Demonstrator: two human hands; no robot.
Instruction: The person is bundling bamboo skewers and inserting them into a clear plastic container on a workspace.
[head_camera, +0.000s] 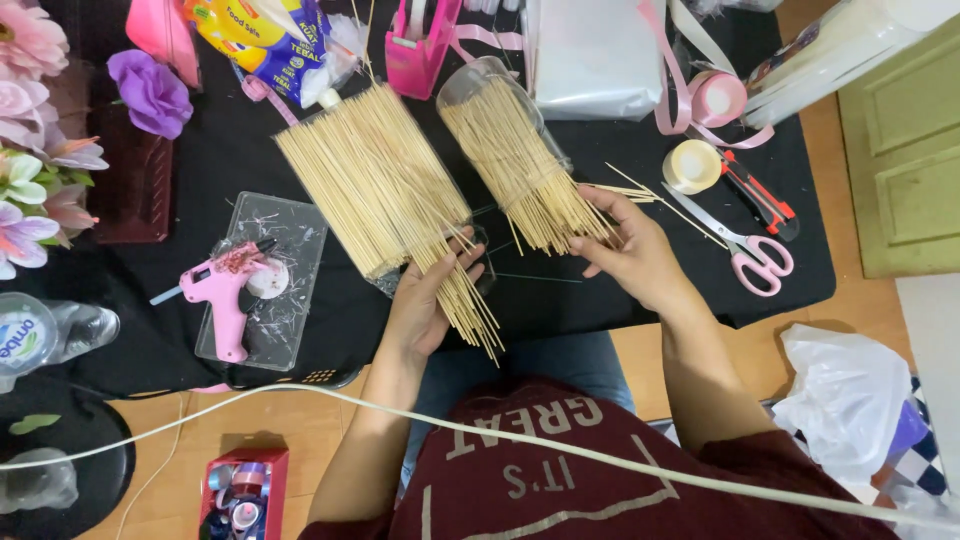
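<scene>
A large fanned bundle of bamboo skewers (385, 195) lay on the black table (600, 290). The left hand (425, 300) was curled around its near end, gripping a bunch of sticks. Just beside it, a clear plastic jar (490, 100) lay tipped, skewers spilling out; the right hand (625, 245) rested half-open on their tips, pinching a few. Pink-handled scissors (755, 255) lay right; a pink glue gun (220, 290) lay left.

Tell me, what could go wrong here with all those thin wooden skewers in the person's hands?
The loose bunch of thin wooden skewers in the left hand juts past the black table's edge, so some may slide off. The right hand presses pointed skewer tips spilling from the tipped clear plastic jar, which might prick.
</scene>
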